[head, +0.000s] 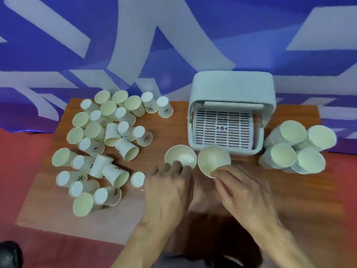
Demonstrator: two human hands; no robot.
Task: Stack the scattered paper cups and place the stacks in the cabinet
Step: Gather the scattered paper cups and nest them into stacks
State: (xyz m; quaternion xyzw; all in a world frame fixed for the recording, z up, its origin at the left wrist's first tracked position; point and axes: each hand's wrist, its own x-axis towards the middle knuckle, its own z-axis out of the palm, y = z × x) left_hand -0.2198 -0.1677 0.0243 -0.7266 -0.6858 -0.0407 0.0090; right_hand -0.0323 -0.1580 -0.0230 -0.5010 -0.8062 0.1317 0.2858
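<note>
Several loose white paper cups (108,144) lie scattered over the left half of the wooden table (301,206), some upright, some upside down, some on their sides. My left hand (170,188) grips one upright cup (180,154) by its rim. My right hand (245,192) pinches the near rim of a second cup (213,158) right beside it. Both cups stand mouth up just in front of the small pale cabinet (231,88), whose front is open onto a slotted white rack (222,128). Several finished stacks of cups (297,149) stand to the cabinet's right.
One upside-down cup (138,179) sits close to my left hand. A blue and white patterned cloth (135,45) hangs behind the table. Red floor (17,171) lies to the left, with a dark shoe (9,254) at the bottom left corner.
</note>
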